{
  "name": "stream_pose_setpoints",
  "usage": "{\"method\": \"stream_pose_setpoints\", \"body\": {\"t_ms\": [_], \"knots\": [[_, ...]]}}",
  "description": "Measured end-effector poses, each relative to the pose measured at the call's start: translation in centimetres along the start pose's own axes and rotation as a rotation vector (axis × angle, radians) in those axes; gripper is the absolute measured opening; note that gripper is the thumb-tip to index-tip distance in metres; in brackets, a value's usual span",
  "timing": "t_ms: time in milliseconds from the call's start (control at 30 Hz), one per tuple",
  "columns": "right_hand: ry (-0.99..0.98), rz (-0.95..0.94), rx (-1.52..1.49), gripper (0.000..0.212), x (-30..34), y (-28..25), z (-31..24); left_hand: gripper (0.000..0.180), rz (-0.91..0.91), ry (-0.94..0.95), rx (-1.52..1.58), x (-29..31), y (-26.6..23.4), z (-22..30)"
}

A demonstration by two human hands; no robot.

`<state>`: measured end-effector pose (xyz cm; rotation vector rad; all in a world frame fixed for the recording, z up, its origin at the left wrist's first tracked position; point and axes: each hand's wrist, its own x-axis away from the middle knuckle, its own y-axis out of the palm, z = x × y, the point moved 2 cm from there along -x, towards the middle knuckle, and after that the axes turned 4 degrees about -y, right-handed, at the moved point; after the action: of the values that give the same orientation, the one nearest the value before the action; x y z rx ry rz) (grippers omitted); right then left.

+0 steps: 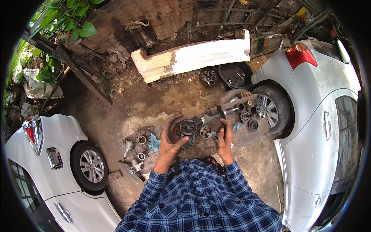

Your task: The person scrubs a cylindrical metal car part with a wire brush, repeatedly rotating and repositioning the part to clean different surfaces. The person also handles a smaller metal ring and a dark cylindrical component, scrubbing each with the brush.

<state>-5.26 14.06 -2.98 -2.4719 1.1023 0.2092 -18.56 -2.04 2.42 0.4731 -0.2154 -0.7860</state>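
My left hand (pixel 169 140) is wrapped round a dark cylindrical metal part (pixel 188 127), its round slotted end turned up toward me. Level with it on the other side, my right hand (pixel 225 142) grips a dark rust-brown piece (pixel 215 124), whose exact kind I cannot make out. Just beyond the right fingers a narrow dark bar (pixel 220 112) stands out; whether it joins the held piece is unclear. Between my hands, lower down, sits a round metal part with openings (pixel 205 132). All this is above a low work surface with greasy metal parts.
Left on the surface lie a round hub-like part (pixel 142 139) and a blue cloth (pixel 154 143); several ring-shaped parts (pixel 253 124) lie right. Silver cars flank me, with one wheel (pixel 92 166) left and another wheel (pixel 268 110) right. Ahead are black basins (pixel 235 75) and a white bumper (pixel 210 58).
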Motion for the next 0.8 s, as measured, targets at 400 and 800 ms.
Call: {"method": "stream_pose_setpoints", "body": {"t_ms": [400,800], "knots": [[0.117,-0.172,-0.092,0.047,-0.7,-1.4,-4.4,0.067,0.026,-0.005,0.052,0.5,-0.6,-1.2],[-0.116,-0.303,0.222,0.028,-1.7,-1.6,-6.9,0.068,0.100,0.010,-0.170,1.0,-0.9,0.0]]}}
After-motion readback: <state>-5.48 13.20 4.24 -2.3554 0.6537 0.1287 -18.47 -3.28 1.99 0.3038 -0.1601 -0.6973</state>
